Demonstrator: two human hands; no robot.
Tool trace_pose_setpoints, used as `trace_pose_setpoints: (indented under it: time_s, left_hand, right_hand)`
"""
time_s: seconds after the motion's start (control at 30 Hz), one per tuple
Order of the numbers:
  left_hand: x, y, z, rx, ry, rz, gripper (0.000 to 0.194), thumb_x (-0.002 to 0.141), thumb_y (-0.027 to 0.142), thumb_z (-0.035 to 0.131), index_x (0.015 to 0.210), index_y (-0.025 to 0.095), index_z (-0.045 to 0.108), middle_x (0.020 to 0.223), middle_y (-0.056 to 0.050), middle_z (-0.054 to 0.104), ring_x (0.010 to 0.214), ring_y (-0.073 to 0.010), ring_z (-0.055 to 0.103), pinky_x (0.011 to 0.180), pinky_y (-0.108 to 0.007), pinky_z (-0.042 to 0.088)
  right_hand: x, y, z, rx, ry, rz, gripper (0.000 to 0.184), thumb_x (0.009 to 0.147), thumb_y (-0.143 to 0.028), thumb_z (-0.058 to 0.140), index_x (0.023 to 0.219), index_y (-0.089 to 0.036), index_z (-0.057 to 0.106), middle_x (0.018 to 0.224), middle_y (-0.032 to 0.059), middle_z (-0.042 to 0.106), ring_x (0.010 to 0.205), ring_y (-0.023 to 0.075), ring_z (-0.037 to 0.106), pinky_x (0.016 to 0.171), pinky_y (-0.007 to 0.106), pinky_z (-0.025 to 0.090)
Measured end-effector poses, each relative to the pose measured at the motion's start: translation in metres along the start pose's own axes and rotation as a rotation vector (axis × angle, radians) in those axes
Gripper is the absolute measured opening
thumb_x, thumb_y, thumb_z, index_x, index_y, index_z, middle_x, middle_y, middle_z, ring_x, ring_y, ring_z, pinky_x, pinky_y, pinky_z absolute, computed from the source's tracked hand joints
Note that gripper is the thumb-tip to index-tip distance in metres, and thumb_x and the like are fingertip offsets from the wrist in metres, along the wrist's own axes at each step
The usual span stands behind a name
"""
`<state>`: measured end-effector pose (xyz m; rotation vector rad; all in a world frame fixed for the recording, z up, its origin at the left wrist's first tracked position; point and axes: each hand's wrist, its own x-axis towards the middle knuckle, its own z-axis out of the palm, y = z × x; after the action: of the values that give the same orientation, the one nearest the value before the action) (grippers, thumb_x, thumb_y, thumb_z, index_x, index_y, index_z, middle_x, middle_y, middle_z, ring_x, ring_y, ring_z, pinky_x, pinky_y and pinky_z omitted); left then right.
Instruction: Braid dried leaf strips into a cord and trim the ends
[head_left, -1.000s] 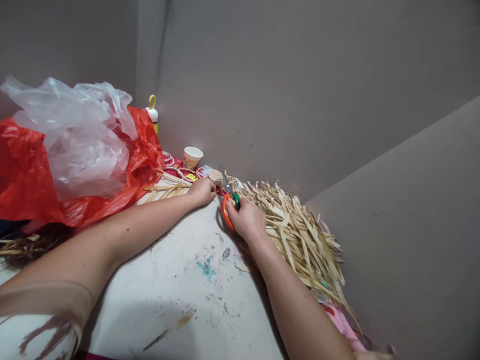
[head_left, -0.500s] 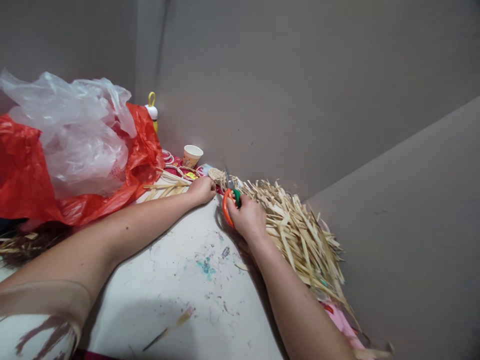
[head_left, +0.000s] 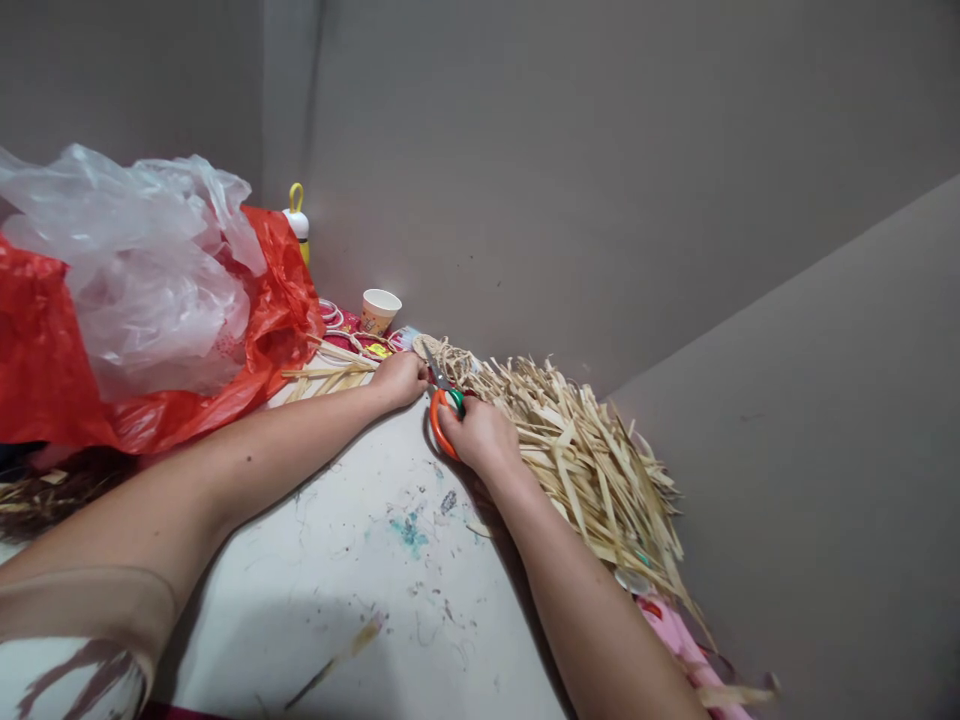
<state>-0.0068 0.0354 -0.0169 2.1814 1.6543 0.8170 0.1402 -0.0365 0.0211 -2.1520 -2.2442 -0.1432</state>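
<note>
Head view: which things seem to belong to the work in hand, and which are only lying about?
Seemingly in use: orange-and-green scissors, in the right hand; pale dried strips, probably.

Apparently just lying about: paper cup, yellow-and-white bottle, red plastic bag, translucent plastic bag.

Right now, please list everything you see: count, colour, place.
scissors: 1, orange-green, centre
straw: many, tan, right
coil: 1, tan, behind scissors
bags: 2+, red and clear, left
bottle: 1, white-yellow, beside bags
cup: 1, white inside, far end
cords: some, white, beside cup
fibres: many, brown, left edge
unclear item: 1, pink, lower right
table: 1, white, foreground
walls: 2+, grey, behind
left hand: 1, by scissors
right hand: 1, holding scissors
</note>
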Motion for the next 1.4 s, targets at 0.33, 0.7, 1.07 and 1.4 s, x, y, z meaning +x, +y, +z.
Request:
trace_pose_setpoints:
  time_s: [0.33,0.7,1.07,1.4]
  left_hand:
    - [-0.0001,0.0005,0.0004,-0.008,-0.001,-0.008,0.02,0.072,0.02,0.057,0.077,0.017,0.076,0.078,-0.007,0.072,0.074,-0.0186,0.062,0.069,-0.028,0.044]
    - [0.0001,0.0019,0.0006,0.018,0.002,0.0,0.022,0.071,0.019,0.055,0.077,0.017,0.076,0.076,-0.008,0.072,0.071,-0.0194,0.062,0.067,-0.029,0.044]
    - [0.0002,0.0021,0.0011,0.012,0.008,0.013,0.02,0.072,0.02,0.056,0.075,0.017,0.076,0.072,-0.006,0.07,0.068,-0.0171,0.06,0.065,-0.027,0.043]
    - [0.0019,0.003,0.0007,0.022,0.014,0.029,0.022,0.071,0.018,0.055,0.076,0.016,0.076,0.072,-0.007,0.07,0.067,-0.0176,0.059,0.065,-0.028,0.042]
  right_hand:
    - [0.0006,0.0002,-0.0022,0.033,-0.007,0.015,0.052,0.087,-0.055,0.036,0.099,-0.015,0.066,0.093,0.017,0.07,0.09,0.0307,0.067,0.075,0.037,0.047]
    - [0.0042,0.0057,0.0008,0.035,0.032,0.042,0.057,0.088,-0.058,0.033,0.103,-0.015,0.067,0.093,0.0175,0.07,0.091,0.0295,0.066,0.076,0.036,0.046]
    - [0.0037,0.0054,-0.0002,0.042,0.085,0.052,0.055,0.089,-0.056,0.032,0.101,-0.015,0.066,0.092,0.0168,0.07,0.09,0.0296,0.066,0.074,0.036,0.046]
    - [0.0017,0.0025,-0.0023,0.015,0.1,0.05,0.059,0.091,-0.057,0.029,0.106,-0.014,0.065,0.095,0.0184,0.069,0.091,0.0294,0.066,0.075,0.035,0.045]
